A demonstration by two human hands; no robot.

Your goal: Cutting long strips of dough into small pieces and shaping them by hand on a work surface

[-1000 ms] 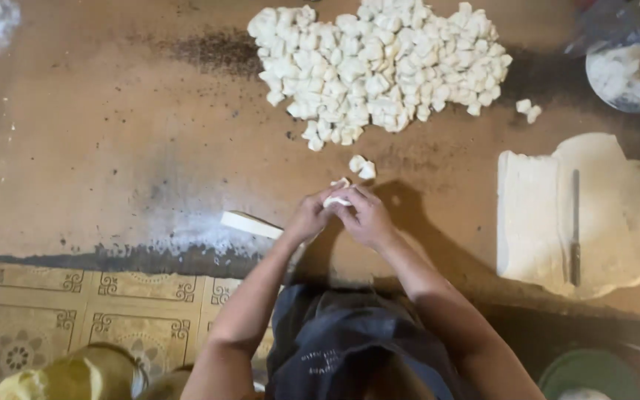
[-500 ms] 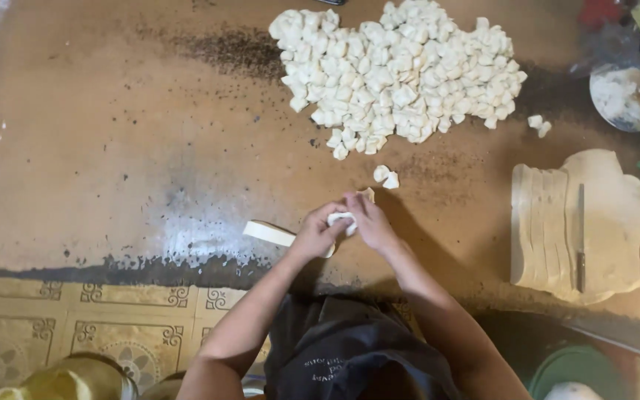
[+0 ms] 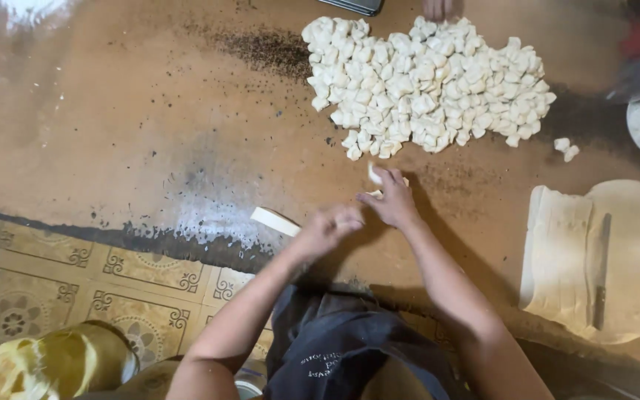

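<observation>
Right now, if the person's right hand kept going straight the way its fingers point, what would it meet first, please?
The right hand points up the picture; past the dough piece at its fingertips, it would probably first meet the near edge of the dough pile.

The dough pieces (image 3: 427, 85) look soft, matt and floury. The brown worktop (image 3: 112, 133) is smooth with a dull sheen, dusted with flour. The folded dough sheet (image 3: 635, 259) looks matt, with 1 metal knife (image 3: 601, 270) on it.
</observation>
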